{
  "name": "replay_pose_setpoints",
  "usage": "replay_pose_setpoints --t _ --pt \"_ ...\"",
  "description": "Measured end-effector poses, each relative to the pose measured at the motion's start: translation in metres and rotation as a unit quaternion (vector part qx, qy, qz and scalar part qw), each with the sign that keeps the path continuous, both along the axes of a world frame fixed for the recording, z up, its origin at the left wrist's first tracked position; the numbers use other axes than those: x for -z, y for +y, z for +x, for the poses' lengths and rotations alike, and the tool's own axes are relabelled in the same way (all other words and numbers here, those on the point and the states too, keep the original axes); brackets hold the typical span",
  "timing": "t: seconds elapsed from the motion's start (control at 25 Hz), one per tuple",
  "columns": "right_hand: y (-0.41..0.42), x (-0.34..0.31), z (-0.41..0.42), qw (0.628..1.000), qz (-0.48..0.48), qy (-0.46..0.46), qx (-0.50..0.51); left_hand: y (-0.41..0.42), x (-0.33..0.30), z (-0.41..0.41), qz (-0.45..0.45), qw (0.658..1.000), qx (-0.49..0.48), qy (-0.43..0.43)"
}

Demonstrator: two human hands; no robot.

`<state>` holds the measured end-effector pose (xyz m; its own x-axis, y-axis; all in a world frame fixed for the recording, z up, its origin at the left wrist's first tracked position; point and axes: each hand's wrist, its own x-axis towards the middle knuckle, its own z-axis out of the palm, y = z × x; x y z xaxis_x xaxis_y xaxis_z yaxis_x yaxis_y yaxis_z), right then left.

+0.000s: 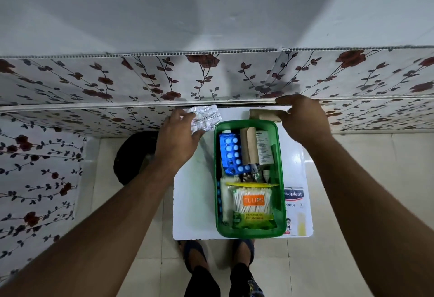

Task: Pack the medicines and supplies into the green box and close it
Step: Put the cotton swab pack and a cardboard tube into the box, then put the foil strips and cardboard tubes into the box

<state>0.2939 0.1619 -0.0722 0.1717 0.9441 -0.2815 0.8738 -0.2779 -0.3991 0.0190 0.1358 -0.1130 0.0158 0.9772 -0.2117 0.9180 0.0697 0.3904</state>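
Observation:
The open green box (280,170) stands on a small white table (195,202). Inside lie a blue blister pack (231,153), a brown roll (249,146), a leaflet (265,147) and a bag of Tulips cotton swabs (254,202). My left hand (179,139) is shut on a silver blister strip (206,118), just left of the box's far corner. My right hand (303,120) grips a brown roll (263,114) beyond the box's far edge. A Hansaplast plaster pack (296,207) lies on the table to the right of the box, partly hidden by it.
A floral-patterned wall panel (141,80) runs right behind the table, with a ledge just above my hands. A dark round object (133,155) sits on the tiled floor left of the table. My feet (218,263) stand at the table's near edge.

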Motion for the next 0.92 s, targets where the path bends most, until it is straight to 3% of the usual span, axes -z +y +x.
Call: replay_pose_setpoints --t 0.12,0.24,0.44,0.56,0.68,0.76,0.84,0.92 --pt "0.012 0.011 -0.004 0.992 -0.065 -0.043 -0.099 0.012 0.01 0.007 -0.035 0.998 0.011 0.059" --pt "0.018 0.013 -0.004 0.989 -0.078 -0.048 -0.119 0.015 0.015 0.011 0.002 0.997 -0.021 0.068" --pt "0.018 0.024 -0.002 0.986 -0.09 -0.033 -0.138 0.017 0.012 0.011 -0.02 0.997 -0.079 -0.008" --pt "0.008 0.029 0.005 0.995 -0.077 0.003 -0.066 0.004 -0.007 0.003 -0.011 0.984 -0.156 -0.08" --pt "-0.014 0.023 0.015 0.998 -0.031 0.014 0.044 -0.024 -0.052 0.002 0.034 0.94 -0.282 -0.189" --pt "-0.032 0.008 0.015 0.994 0.005 0.046 0.103 -0.043 -0.086 0.018 0.007 0.923 -0.299 -0.243" --pt "-0.048 -0.012 0.01 0.987 0.026 0.069 0.144 -0.058 -0.105 0.044 -0.063 0.931 -0.27 -0.236" --pt "-0.063 -0.028 0.005 0.981 0.03 0.088 0.168 -0.067 -0.104 0.067 -0.099 0.957 -0.214 -0.169"
